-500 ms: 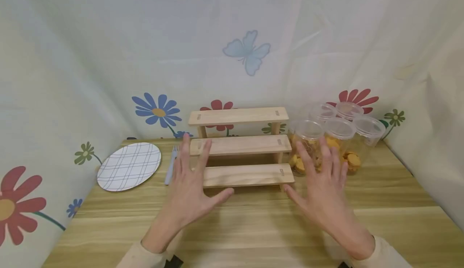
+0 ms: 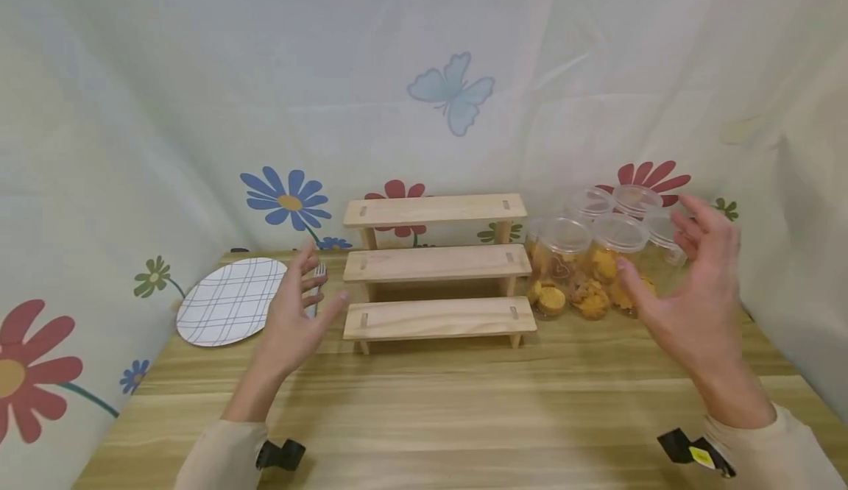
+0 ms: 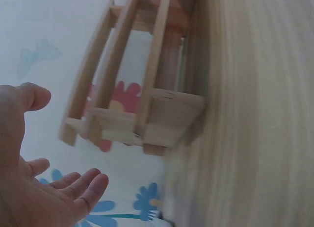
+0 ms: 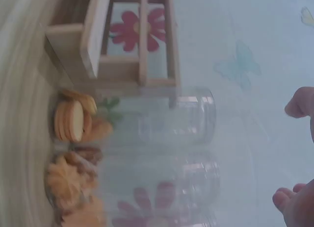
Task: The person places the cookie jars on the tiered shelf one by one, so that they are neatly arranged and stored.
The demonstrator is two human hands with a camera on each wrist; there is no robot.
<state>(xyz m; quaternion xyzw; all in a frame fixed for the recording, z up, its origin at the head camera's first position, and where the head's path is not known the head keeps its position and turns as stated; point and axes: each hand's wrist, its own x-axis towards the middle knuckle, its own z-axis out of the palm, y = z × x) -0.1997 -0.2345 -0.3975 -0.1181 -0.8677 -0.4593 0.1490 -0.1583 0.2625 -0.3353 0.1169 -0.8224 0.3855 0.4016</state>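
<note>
My left hand (image 2: 288, 321) hovers between the plate and the shelf, thumb spread from loosely bent fingers, holding nothing. It overlaps the edge of a white checked plate (image 2: 225, 302) and part of a fork (image 2: 321, 273). To its right stands a three-tier wooden shelf (image 2: 437, 263). My right hand (image 2: 705, 299), thumb and fingers apart around air, is raised in front of the rightmost of several clear lidded jars (image 2: 563, 243). In the right wrist view, cookies (image 4: 71, 121) lie in the bottom of the jars, with the right hand's fingertips (image 4: 283, 198) above lid height.
The wooden table (image 2: 464, 409) reaches toward me in front of the shelf. A pale curtain (image 2: 318, 93) printed with flowers and a butterfly hangs directly behind the shelf and jars, and along both sides.
Both hands have moved apart from in front of the shelf: the left went left toward the plate, the right went right and up beside the jars. Shelf, plate and jars stay put.
</note>
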